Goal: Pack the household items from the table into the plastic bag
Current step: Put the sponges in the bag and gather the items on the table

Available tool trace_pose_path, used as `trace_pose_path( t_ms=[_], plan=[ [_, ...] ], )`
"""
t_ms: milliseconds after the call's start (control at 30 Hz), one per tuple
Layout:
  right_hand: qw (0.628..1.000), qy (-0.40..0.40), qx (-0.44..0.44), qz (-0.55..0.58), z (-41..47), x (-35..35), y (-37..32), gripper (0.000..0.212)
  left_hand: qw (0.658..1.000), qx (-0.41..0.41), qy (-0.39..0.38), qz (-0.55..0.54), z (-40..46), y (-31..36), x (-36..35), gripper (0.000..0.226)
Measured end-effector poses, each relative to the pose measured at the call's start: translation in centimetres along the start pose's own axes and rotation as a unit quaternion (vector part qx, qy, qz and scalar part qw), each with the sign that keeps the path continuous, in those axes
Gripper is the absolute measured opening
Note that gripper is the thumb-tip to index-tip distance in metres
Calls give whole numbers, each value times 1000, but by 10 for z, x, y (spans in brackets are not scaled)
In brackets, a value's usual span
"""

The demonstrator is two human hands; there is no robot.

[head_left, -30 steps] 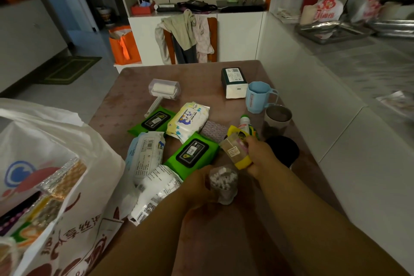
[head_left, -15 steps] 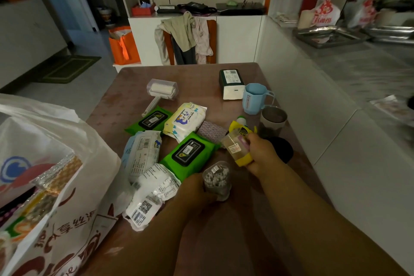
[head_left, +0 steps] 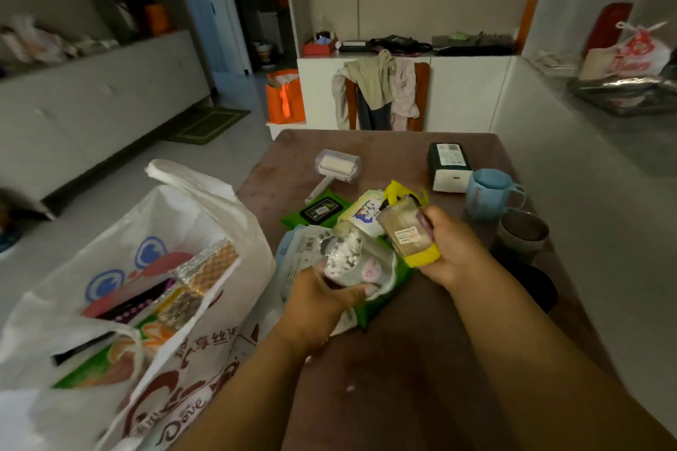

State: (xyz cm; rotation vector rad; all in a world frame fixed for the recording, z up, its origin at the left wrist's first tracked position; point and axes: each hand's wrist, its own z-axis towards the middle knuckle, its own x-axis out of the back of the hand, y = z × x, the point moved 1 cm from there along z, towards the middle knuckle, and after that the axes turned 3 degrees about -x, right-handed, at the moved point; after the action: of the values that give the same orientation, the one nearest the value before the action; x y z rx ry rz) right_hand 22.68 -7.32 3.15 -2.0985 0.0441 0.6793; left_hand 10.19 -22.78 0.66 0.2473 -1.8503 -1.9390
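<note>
Both forearms were bare, no sleeves in view; left hand (head_left: 322, 298) and right hand (head_left: 452, 249) wore no gloves.

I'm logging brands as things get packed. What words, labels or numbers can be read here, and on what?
"Dove": on the white plastic bag, near its bottom.
Chinese characters above it on the bag: too blurred to read surely.
Sticker on the yellow packet, wipes packs, box labels: too small or blurred.
</note>
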Motion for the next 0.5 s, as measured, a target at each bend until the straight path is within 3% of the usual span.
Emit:
trace_pose_path(
  t_ms=[333,500],
  plan=[
    [979,-193,-30,60,-37,-102,0,29,996,-18,79,38,-42,81,76,34],
    [927,-370,-59,24,-90,-158,-8,11,991,19,97,89,-80,137,140,30]
  ],
)
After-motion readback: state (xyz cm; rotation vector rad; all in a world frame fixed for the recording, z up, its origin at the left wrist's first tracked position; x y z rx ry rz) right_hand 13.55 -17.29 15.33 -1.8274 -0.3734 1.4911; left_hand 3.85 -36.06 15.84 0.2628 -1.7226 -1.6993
